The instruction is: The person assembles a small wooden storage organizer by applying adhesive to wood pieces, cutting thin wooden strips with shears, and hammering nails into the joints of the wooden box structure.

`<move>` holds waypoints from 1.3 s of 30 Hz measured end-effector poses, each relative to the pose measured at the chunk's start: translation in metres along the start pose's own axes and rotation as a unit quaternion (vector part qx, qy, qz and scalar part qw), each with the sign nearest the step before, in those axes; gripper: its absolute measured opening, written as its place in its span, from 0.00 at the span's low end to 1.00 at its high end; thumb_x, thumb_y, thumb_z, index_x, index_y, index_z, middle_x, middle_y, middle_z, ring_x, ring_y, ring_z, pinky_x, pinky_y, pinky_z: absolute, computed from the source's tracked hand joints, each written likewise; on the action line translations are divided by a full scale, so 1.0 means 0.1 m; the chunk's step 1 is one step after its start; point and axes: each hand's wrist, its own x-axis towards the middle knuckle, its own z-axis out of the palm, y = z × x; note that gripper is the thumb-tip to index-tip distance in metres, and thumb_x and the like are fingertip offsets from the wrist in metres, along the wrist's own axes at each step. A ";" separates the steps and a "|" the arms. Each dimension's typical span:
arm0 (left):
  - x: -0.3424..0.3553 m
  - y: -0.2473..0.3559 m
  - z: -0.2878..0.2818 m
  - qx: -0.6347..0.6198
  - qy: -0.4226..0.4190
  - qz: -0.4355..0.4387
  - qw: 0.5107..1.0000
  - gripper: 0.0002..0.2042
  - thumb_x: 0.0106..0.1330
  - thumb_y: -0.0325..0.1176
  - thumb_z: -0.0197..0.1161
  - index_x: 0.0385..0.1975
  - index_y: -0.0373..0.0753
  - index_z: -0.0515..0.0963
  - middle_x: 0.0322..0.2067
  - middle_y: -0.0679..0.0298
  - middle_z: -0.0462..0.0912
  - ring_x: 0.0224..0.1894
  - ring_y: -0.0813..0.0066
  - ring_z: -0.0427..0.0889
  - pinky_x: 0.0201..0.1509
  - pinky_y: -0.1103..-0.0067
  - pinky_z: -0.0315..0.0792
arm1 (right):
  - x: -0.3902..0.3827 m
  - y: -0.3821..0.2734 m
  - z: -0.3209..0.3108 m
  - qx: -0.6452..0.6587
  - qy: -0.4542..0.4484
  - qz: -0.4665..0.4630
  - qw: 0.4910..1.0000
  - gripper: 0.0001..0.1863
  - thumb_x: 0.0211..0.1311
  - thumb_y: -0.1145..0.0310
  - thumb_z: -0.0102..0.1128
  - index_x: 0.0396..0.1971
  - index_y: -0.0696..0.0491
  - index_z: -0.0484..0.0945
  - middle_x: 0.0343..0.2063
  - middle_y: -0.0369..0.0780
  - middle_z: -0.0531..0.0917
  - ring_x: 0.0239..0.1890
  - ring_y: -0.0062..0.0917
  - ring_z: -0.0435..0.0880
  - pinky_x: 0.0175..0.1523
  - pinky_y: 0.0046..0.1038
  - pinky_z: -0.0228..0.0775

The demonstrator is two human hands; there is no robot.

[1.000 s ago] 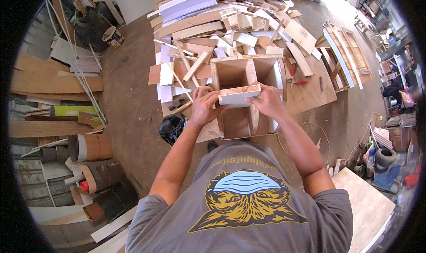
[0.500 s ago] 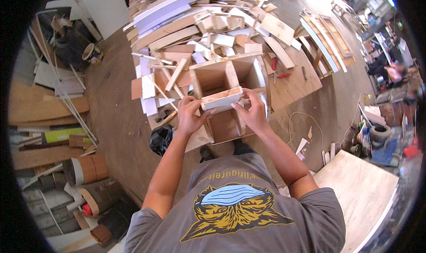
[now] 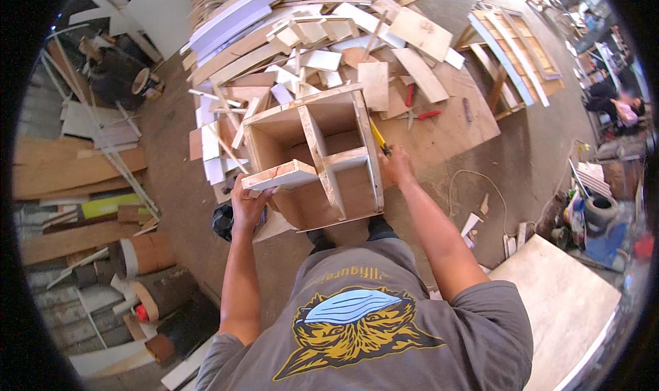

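A short white-faced board (image 3: 281, 177) with a rough, bare wood edge is in my left hand (image 3: 248, 204), the fingers closed round its left end. It lies slanted over the left side of an open wooden box (image 3: 258, 144), which crossing dividers split into compartments. Whether the board touches the dividers, I cannot tell. Beside the box's right wall, my right hand (image 3: 397, 164) is closed on a slim yellow and black tool (image 3: 379, 137). The fingers partly cover that tool, and its exact kind does not show.
Wood offcuts (image 3: 312, 31) are heaped beyond the box. Red-handled pliers (image 3: 420, 115) lie on a plywood sheet (image 3: 460, 134) to the right. A slatted wooden frame (image 3: 511, 55) stands farther off. A person (image 3: 625, 110) sits at the far right.
My right hand has let go of the board and moved right, where it now grips the yellow and black tool. The board has moved left in my left hand. In view, the box sits turned.
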 end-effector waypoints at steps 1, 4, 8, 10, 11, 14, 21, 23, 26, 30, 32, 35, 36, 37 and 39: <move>-0.02 0.04 0.01 -0.019 0.012 -0.033 0.999 0.14 0.54 0.22 0.81 0.39 0.35 0.85 0.36 0.69 0.81 0.40 0.78 0.83 0.42 0.77 0.79 | -0.01 0.04 0.06 -0.036 -0.064 0.026 0.997 0.22 0.65 0.55 0.68 0.53 0.53 0.79 0.53 0.50 0.82 0.59 0.49 0.80 0.58 0.50 0.77; -0.05 0.06 -0.03 -0.013 0.013 -0.074 0.997 0.14 0.53 0.25 0.83 0.37 0.35 0.85 0.34 0.69 0.81 0.38 0.75 0.84 0.42 0.76 0.79 | 0.03 0.16 0.20 -0.078 -0.102 0.025 0.991 0.21 0.64 0.56 0.69 0.50 0.53 0.78 0.53 0.50 0.82 0.56 0.52 0.82 0.58 0.50 0.77; 0.08 0.11 0.03 0.102 0.000 0.053 0.993 0.17 0.50 0.31 0.86 0.36 0.37 0.85 0.40 0.62 0.80 0.43 0.66 0.83 0.47 0.69 0.78 | 0.27 0.69 0.52 -0.046 -0.087 0.015 0.995 0.19 0.63 0.65 0.66 0.50 0.54 0.73 0.29 0.47 0.83 0.33 0.47 0.87 0.41 0.48 0.81; -0.01 -0.07 -0.08 0.117 0.029 0.019 0.993 0.20 0.47 0.34 0.87 0.38 0.38 0.86 0.43 0.59 0.79 0.50 0.59 0.80 0.57 0.65 0.74 | 0.22 0.34 0.26 0.099 -0.165 0.069 0.979 0.16 0.63 0.67 0.65 0.48 0.54 0.73 0.24 0.44 0.80 0.28 0.39 0.85 0.35 0.43 0.79; -0.04 0.05 -0.09 0.204 0.036 0.058 0.977 0.27 0.46 0.34 0.87 0.46 0.39 0.81 0.47 0.60 0.79 0.54 0.59 0.78 0.61 0.65 0.73 | 0.17 0.21 0.11 0.239 -0.227 0.138 0.934 0.14 0.63 0.69 0.63 0.46 0.54 0.73 0.19 0.40 0.77 0.23 0.32 0.82 0.29 0.37 0.77; 0.07 0.16 -0.13 0.288 0.010 0.176 0.941 0.39 0.41 0.35 0.88 0.57 0.40 0.75 0.55 0.59 0.75 0.63 0.52 0.70 0.72 0.60 0.64 | 0.01 0.28 -0.07 0.315 -0.119 0.111 0.935 0.09 0.64 0.69 0.62 0.40 0.53 0.72 0.19 0.36 0.75 0.17 0.21 0.74 0.21 0.29 0.67; 0.22 0.11 -0.28 0.248 -0.066 0.308 0.916 0.22 0.50 0.41 0.81 0.48 0.51 0.88 0.36 0.64 0.90 0.47 0.59 0.79 0.57 0.63 0.68 | -1.11 -0.40 -1.15 0.197 0.093 0.031 0.975 0.08 0.72 0.65 0.60 0.40 0.53 0.74 0.18 0.34 0.73 0.17 0.20 0.72 0.22 0.29 0.63; 0.29 0.13 -0.27 0.238 -0.098 0.301 0.918 0.22 0.50 0.41 0.81 0.48 0.52 0.88 0.36 0.64 0.89 0.45 0.60 0.79 0.55 0.63 0.68 | -1.61 -0.46 -1.18 0.271 0.081 0.093 0.955 0.10 0.74 0.63 0.60 0.41 0.54 0.75 0.18 0.34 0.72 0.19 0.21 0.74 0.24 0.30 0.65; 0.37 0.19 -0.31 0.225 -0.129 0.322 0.911 0.20 0.51 0.42 0.81 0.46 0.52 0.89 0.34 0.61 0.89 0.40 0.57 0.83 0.48 0.63 0.74 | -2.37 -0.57 -0.97 0.199 0.120 -0.029 0.972 0.12 0.76 0.62 0.59 0.41 0.57 0.76 0.19 0.36 0.72 0.24 0.25 0.75 0.30 0.34 0.67; 0.38 0.32 -0.36 0.196 -0.198 0.245 0.929 0.16 0.56 0.45 0.79 0.43 0.50 0.90 0.32 0.55 0.89 0.35 0.50 0.88 0.39 0.63 0.81 | -3.29 -0.96 -0.68 0.162 0.005 0.022 0.987 0.18 0.75 0.59 0.59 0.54 0.56 0.77 0.26 0.52 0.82 0.28 0.42 0.84 0.38 0.41 0.74; 0.43 0.31 -0.35 0.248 -0.221 0.207 0.920 0.17 0.59 0.48 0.77 0.44 0.50 0.90 0.33 0.56 0.90 0.36 0.50 0.88 0.40 0.62 0.81 | -3.48 -1.11 -0.36 0.211 -0.037 0.012 0.977 0.20 0.74 0.58 0.60 0.56 0.56 0.76 0.30 0.56 0.84 0.34 0.50 0.87 0.41 0.44 0.75; 0.48 0.29 -0.32 0.237 -0.216 0.233 0.918 0.17 0.61 0.51 0.76 0.44 0.50 0.89 0.32 0.55 0.90 0.36 0.50 0.88 0.41 0.62 0.82 | -3.42 -1.36 0.03 0.216 -0.079 0.063 0.971 0.21 0.74 0.56 0.59 0.57 0.55 0.77 0.31 0.57 0.85 0.39 0.54 0.88 0.42 0.46 0.75; 0.48 0.32 -0.31 0.239 -0.219 0.237 0.916 0.17 0.61 0.51 0.76 0.44 0.50 0.89 0.32 0.55 0.90 0.36 0.50 0.88 0.41 0.62 0.82 | -3.37 -1.42 0.14 0.219 -0.076 0.066 0.971 0.21 0.74 0.56 0.59 0.57 0.55 0.77 0.31 0.57 0.85 0.39 0.54 0.88 0.42 0.46 0.75; 0.48 0.36 -0.30 0.256 -0.222 0.235 0.911 0.17 0.61 0.51 0.75 0.44 0.49 0.90 0.32 0.55 0.90 0.36 0.50 0.89 0.41 0.62 0.82 | -3.32 -1.47 0.25 0.240 -0.082 0.086 0.964 0.22 0.73 0.56 0.60 0.57 0.57 0.77 0.33 0.58 0.84 0.40 0.55 0.87 0.43 0.45 0.75; 0.49 0.37 -0.28 0.276 -0.226 0.235 0.904 0.17 0.61 0.51 0.75 0.43 0.49 0.90 0.32 0.55 0.90 0.36 0.50 0.89 0.41 0.62 0.82 | -3.25 -1.47 0.52 0.243 -0.093 0.107 0.960 0.24 0.73 0.55 0.60 0.57 0.59 0.77 0.35 0.59 0.84 0.42 0.56 0.86 0.45 0.43 0.76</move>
